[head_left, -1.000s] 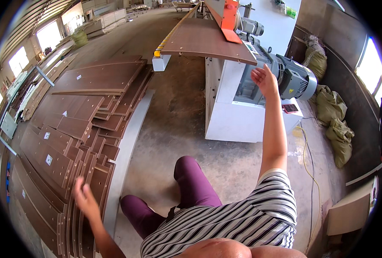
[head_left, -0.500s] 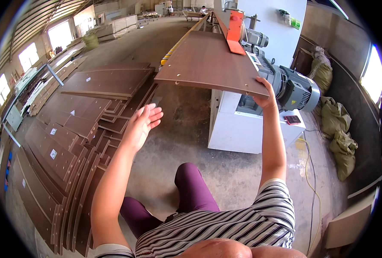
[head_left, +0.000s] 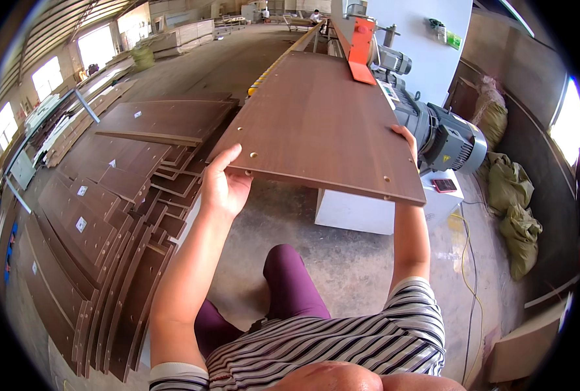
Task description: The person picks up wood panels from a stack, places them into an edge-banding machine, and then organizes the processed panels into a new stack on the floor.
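A long brown wood-grain panel (head_left: 316, 124) with drilled holes near its close edge sticks out toward me from the machine (head_left: 355, 212). My left hand (head_left: 226, 186) grips its near left corner, thumb on top and fingers underneath. At the right edge, my right hand (head_left: 407, 140) holds the panel, its thumb side showing above and the rest hidden below the board. The far part of the panel lies beside an orange guard (head_left: 363, 52) on the machine.
Stacks of similar brown panels (head_left: 117, 163) lie on the floor to the left. Grey motors (head_left: 456, 137) and a phone (head_left: 444, 185) sit at the machine's right. Green sacks (head_left: 521, 238) stand by the right wall, with a yellow cable (head_left: 475, 287) along the floor.
The panel has come nearer to me, out from the machine. My left hand, empty before, has risen to its near left corner and taken hold. My right hand stays on the right edge.
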`<state>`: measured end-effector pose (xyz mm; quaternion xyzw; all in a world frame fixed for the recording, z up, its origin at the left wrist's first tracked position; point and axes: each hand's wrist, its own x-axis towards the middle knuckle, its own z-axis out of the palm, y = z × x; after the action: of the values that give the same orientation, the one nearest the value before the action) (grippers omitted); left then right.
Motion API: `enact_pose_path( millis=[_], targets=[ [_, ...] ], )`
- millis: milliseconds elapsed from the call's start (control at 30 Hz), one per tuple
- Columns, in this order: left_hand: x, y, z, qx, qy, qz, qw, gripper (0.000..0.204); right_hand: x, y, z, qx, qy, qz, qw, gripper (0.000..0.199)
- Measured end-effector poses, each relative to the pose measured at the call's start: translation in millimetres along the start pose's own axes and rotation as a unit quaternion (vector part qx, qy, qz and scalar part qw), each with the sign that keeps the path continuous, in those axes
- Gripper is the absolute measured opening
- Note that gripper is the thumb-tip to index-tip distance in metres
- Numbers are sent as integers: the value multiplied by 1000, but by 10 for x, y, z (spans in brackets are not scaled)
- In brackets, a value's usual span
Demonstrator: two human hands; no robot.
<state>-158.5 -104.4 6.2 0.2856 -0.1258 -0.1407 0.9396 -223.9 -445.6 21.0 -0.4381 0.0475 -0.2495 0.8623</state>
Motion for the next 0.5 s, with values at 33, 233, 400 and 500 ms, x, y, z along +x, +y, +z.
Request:
enact_pose_path(
  millis=[33,233,400,500],
  targets=[
    [-71,39,-37,0,-2,-4,1000,38,-51,-23,7,13,-20,44,999,34],
    [-477,439,-218,1,45,1,999,32,-367,154,72,71,-101,105,987,43],
    [-719,935,-643,42,78,20,996,36,-639,541,302,78,-82,73,991,48],
    [-1130,1141,-937,44,131,68,988,39,-866,822,631,58,-104,98,988,46]
  ],
)
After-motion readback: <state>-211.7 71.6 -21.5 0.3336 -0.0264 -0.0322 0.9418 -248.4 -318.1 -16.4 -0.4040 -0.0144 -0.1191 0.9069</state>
